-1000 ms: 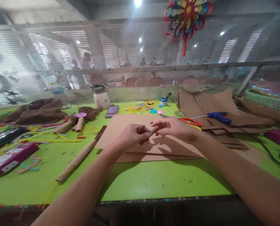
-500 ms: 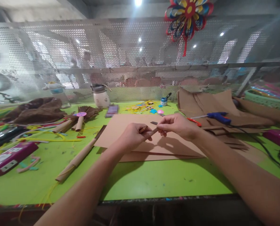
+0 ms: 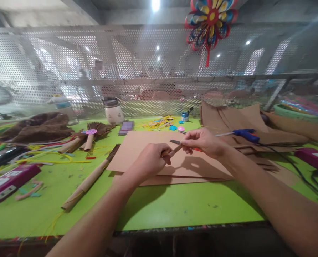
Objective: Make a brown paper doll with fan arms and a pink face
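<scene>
Both my hands meet over a brown paper sheet [image 3: 137, 150] lying on the green table [image 3: 175, 203]. My left hand [image 3: 150, 162] is closed around one end of a thin rolled brown paper strip [image 3: 175, 150]. My right hand [image 3: 201, 142] pinches the strip's other end between thumb and fingers. The strip runs slanted between the two hands, just above the sheet.
A blue glue gun [image 3: 246, 133] lies on stacked brown paper [image 3: 228, 117] at the right. A long paper roll [image 3: 91, 180] and small paper brooms [image 3: 91, 134] lie left. A white jar [image 3: 113, 110] and a blue pot [image 3: 185, 116] stand by the perforated metal screen [image 3: 68, 71]. Purple packs [image 3: 9, 180] sit far left.
My right hand has closed from loosely spread fingers into a pinch on the strip and drawn slightly back. My left hand has shifted a little forward and lower.
</scene>
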Action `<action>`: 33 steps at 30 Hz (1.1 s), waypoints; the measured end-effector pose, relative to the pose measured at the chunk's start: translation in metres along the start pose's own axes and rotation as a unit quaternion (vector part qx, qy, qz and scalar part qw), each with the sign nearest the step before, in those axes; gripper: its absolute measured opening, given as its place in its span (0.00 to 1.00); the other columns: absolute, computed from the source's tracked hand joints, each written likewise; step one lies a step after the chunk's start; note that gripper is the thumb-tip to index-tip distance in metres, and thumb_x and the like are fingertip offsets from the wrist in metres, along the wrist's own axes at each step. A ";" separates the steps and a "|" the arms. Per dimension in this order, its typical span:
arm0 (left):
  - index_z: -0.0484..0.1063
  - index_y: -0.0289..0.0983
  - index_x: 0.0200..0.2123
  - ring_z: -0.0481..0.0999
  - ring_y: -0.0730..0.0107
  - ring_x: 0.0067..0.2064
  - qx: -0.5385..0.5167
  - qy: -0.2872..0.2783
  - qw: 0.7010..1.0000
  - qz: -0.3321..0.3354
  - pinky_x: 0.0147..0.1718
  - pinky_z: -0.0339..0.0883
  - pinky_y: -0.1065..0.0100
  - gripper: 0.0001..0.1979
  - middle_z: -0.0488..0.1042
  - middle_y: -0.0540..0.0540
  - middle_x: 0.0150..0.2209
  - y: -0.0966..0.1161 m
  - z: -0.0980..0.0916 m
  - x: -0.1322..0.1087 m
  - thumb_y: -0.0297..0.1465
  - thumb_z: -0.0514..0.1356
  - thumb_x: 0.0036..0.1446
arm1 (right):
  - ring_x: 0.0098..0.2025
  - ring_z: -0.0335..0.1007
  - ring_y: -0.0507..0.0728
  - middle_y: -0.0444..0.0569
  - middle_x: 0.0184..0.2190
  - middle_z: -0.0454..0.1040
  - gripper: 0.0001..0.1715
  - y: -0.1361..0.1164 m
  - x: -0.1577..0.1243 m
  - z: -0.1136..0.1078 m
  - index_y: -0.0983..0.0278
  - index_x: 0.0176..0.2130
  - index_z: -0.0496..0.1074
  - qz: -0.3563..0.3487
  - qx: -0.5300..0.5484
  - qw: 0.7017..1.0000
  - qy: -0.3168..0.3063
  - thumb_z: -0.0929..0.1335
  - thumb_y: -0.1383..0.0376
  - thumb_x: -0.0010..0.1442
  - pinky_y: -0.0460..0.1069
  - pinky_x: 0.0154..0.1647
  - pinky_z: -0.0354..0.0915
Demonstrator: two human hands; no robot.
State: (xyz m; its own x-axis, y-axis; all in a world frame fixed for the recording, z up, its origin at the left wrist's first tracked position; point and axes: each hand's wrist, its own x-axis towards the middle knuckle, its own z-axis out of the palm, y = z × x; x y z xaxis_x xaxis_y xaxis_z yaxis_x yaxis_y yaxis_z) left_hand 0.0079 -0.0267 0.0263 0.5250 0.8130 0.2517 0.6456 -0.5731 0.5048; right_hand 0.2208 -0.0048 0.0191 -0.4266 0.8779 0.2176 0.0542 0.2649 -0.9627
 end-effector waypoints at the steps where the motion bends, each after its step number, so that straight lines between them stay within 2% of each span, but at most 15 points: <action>1: 0.73 0.36 0.28 0.65 0.75 0.22 0.013 0.002 1.000 0.004 0.22 0.53 0.71 0.10 0.74 0.50 0.23 0.000 0.000 -0.001 0.29 0.52 0.54 | 0.22 0.66 0.49 0.47 0.20 0.72 0.13 0.000 0.000 -0.002 0.69 0.27 0.72 0.002 0.004 1.000 0.007 0.71 0.61 0.49 0.47 0.25 0.63; 5: 0.71 0.36 0.28 0.66 0.74 0.23 0.051 0.003 0.998 0.031 0.23 0.54 0.72 0.09 0.74 0.50 0.23 0.002 -0.001 -0.003 0.24 0.52 0.51 | 0.23 0.67 0.49 0.47 0.22 0.72 0.12 -0.002 -0.001 -0.009 0.69 0.28 0.72 0.010 0.016 1.000 0.013 0.72 0.61 0.49 0.47 0.26 0.64; 7: 0.70 0.36 0.28 0.67 0.73 0.25 0.081 0.022 0.995 0.047 0.24 0.56 0.72 0.08 0.73 0.49 0.24 0.002 0.000 -0.003 0.24 0.52 0.51 | 0.24 0.67 0.50 0.47 0.23 0.73 0.12 -0.004 -0.002 -0.011 0.69 0.27 0.72 -0.004 0.016 1.000 0.008 0.72 0.61 0.49 0.47 0.26 0.64; 11: 0.70 0.36 0.32 0.66 0.71 0.26 0.155 0.104 0.977 0.106 0.25 0.57 0.70 0.10 0.70 0.46 0.25 0.005 0.003 -0.006 0.30 0.49 0.57 | 0.26 0.69 0.51 0.47 0.23 0.74 0.09 -0.010 -0.004 -0.014 0.67 0.29 0.72 -0.038 0.017 0.999 -0.002 0.72 0.63 0.49 0.49 0.28 0.65; 16: 0.69 0.36 0.31 0.62 0.71 0.25 0.216 0.191 0.933 0.217 0.25 0.56 0.69 0.08 0.68 0.47 0.22 0.009 0.002 -0.013 0.28 0.50 0.57 | 0.28 0.70 0.52 0.47 0.24 0.74 0.08 -0.017 -0.008 -0.015 0.67 0.31 0.74 -0.072 0.018 0.997 0.001 0.71 0.64 0.51 0.50 0.31 0.65; 21: 0.68 0.36 0.32 0.59 0.70 0.24 0.230 0.205 0.918 0.250 0.26 0.57 0.67 0.06 0.68 0.48 0.21 0.013 0.001 -0.017 0.28 0.52 0.56 | 0.29 0.70 0.53 0.47 0.26 0.74 0.08 -0.020 -0.010 -0.013 0.66 0.33 0.74 -0.076 0.040 0.996 0.002 0.71 0.64 0.50 0.51 0.33 0.66; 28: 0.67 0.35 0.36 0.62 0.70 0.26 0.204 0.217 0.918 0.261 0.26 0.59 0.67 0.07 0.69 0.47 0.24 0.014 0.002 -0.019 0.31 0.55 0.55 | 0.29 0.71 0.53 0.48 0.26 0.75 0.09 -0.021 -0.009 -0.011 0.66 0.35 0.74 -0.078 0.076 0.994 -0.009 0.71 0.66 0.51 0.51 0.33 0.67; 33: 0.67 0.34 0.33 0.62 0.71 0.26 0.190 0.238 0.912 0.275 0.24 0.58 0.69 0.07 0.68 0.48 0.23 0.013 0.002 -0.018 0.32 0.57 0.54 | 0.28 0.71 0.52 0.48 0.25 0.75 0.09 -0.017 -0.007 -0.011 0.68 0.35 0.74 -0.074 0.088 0.993 -0.011 0.71 0.67 0.51 0.49 0.30 0.68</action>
State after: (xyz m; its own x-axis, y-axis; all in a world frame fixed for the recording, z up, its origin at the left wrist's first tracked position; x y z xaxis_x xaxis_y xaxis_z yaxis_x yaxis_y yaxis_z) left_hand 0.0079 -0.0491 0.0265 0.5849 0.2920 0.7567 0.5506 -0.8280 -0.1061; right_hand 0.2322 -0.0111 0.0361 -0.4383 0.8247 0.3574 -0.1679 0.3156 -0.9339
